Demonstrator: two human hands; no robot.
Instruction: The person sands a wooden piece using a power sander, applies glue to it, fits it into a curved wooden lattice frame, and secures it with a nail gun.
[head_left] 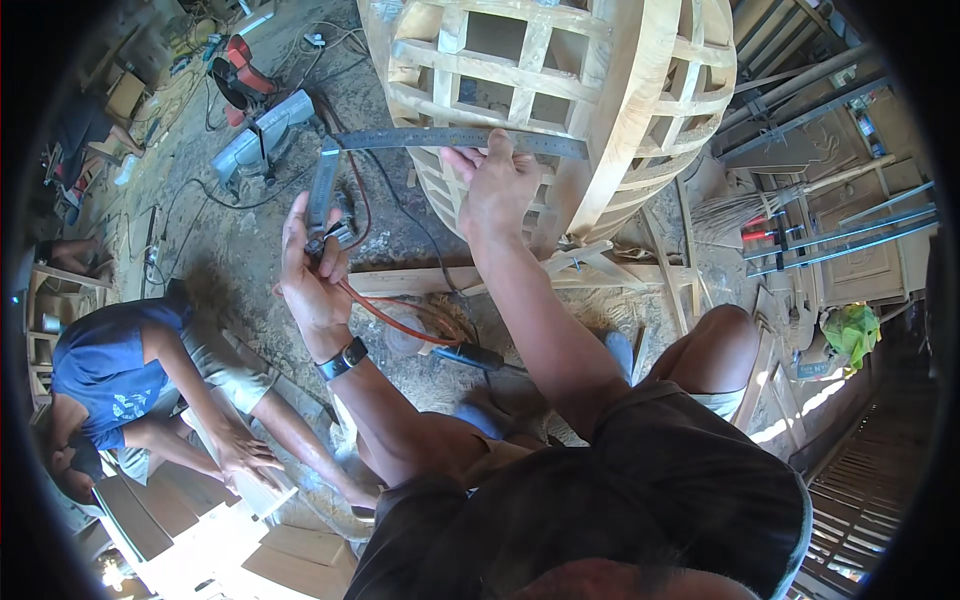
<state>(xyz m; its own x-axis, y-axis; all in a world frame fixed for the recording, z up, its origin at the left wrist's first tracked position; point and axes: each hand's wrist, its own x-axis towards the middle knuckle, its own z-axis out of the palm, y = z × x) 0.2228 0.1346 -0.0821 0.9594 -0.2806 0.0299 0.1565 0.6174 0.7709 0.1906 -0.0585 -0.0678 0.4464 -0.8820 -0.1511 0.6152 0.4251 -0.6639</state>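
Note:
A metal carpenter's square (420, 138) lies across the front of a curved wooden lattice frame (485, 67). My right hand (498, 190) is closed on its long blade, thumb on top and fingers beneath. The blade's far end touches or overlaps the frame's thick upright rib (628, 110); I cannot tell which. At the left corner the short arm points down toward me, and my left hand (318, 285) has its fingers around the lower end, index finger stretched along it. A small metal fitting shows beside those fingers, partly hidden. An orange hose (395, 325) passes just below them.
A red and grey mitre saw (262, 125) stands on the floor at far left. Nearer left, a person in a blue shirt (120, 355) bends over wooden boards (290, 560). Cables cross the floor. A broom (735, 212) and metal clamps (850, 240) are at right.

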